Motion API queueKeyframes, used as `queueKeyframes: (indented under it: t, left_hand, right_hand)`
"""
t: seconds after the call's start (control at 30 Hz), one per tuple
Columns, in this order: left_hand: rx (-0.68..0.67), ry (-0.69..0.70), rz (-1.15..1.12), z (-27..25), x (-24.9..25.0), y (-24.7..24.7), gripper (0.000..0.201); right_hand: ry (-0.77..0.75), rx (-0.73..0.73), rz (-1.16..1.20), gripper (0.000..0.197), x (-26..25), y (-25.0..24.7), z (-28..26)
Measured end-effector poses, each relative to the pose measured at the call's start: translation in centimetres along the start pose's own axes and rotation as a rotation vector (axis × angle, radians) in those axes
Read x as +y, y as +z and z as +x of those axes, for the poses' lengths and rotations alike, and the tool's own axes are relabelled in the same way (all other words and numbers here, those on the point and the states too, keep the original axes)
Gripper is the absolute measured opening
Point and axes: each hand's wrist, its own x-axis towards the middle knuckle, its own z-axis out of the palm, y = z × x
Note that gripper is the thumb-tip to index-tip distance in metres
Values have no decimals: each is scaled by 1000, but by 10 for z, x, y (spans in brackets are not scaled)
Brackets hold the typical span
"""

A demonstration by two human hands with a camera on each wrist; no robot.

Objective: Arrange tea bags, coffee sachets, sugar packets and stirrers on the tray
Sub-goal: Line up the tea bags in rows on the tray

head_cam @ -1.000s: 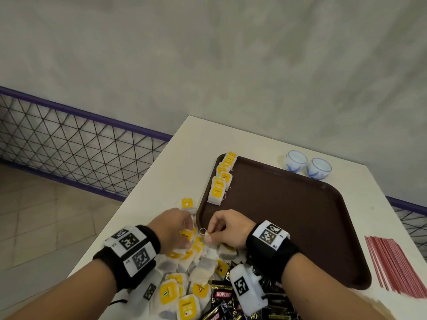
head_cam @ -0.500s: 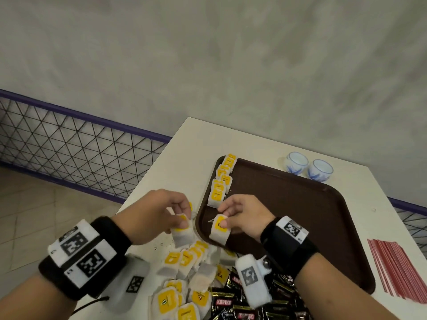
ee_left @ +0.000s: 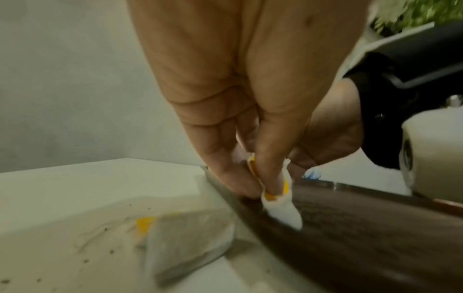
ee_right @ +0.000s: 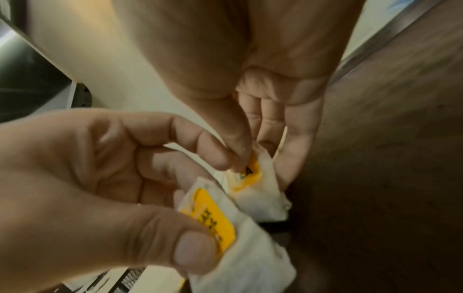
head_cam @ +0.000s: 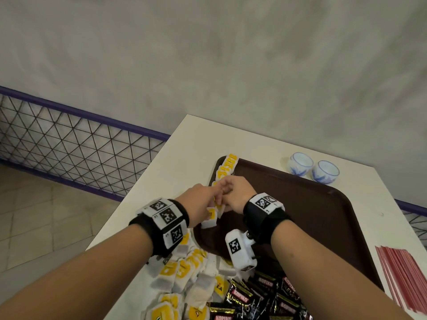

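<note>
The brown tray (head_cam: 312,215) lies on the white table (head_cam: 184,146). A row of yellow-tagged tea bags (head_cam: 225,168) lines the tray's far left edge. Both hands meet just in front of that row. My left hand (head_cam: 208,200) pinches a tea bag (head_cam: 209,219) between thumb and fingers; the same bag (ee_left: 278,200) hangs over the tray's left rim (ee_left: 225,198). My right hand (head_cam: 228,192) pinches another tea bag (ee_right: 253,178) by its yellow tag, low over the tray. The right wrist view shows my left hand's bag (ee_right: 225,228) just beside it.
A loose pile of tea bags (head_cam: 184,273) lies on the table near me, with black coffee sachets (head_cam: 261,294) to its right. Red stirrers (head_cam: 402,273) lie right of the tray. Two small blue-and-white cups (head_cam: 300,163) (head_cam: 325,171) stand behind it. A mesh railing (head_cam: 69,146) runs left.
Both hands rose from the tea bag pile, each with one bag, and moved forward to the tray's left edge beside the row.
</note>
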Motion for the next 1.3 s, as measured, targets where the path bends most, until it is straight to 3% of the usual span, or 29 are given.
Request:
queueKeyframes:
  t: [0.13, 0.3, 0.47, 0.57, 0.63, 0.77, 0.9, 1.0, 1.13, 1.3]
  left_hand:
    - [41, 3, -7, 8, -2, 2, 43]
    - [141, -41, -137, 17, -7, 6, 36]
    - [230, -52, -156, 12, -22, -1, 43]
    - [302, -86, -134, 2, -36, -11, 34]
    - [281, -145, -93, -5, -46, -15, 31]
    - [62, -256, 52, -16, -59, -5, 48]
    - [10, -307, 107, -16, -61, 7, 56]
    - [-11, -345, 60, -17, -58, 7, 51]
    - [-84, -389, 64, -24, -54, 5, 48]
    - [0, -355, -15, -42, -59, 5, 35]
  right_hand:
    - [-21, 44, -21, 29, 5, -2, 8]
    - [-57, 91, -25, 31, 13, 1, 13]
    - [-110, 114, 0, 31, 18, -2, 11]
    - [-149, 145, -120, 32, 14, -12, 3]
    - [-192, 138, -234, 31, 7, -21, -11]
    - [-230, -118, -589, 24, -6, -36, -58]
    - [-322, -400, -971, 35, -2, -22, -101]
    - [-467, -460, -1135, 42, 3, -4, -113]
    - [-425, -517, -1265, 36, -9, 9, -114]
    - [-422, -561, -1390, 27, -14, 22, -109]
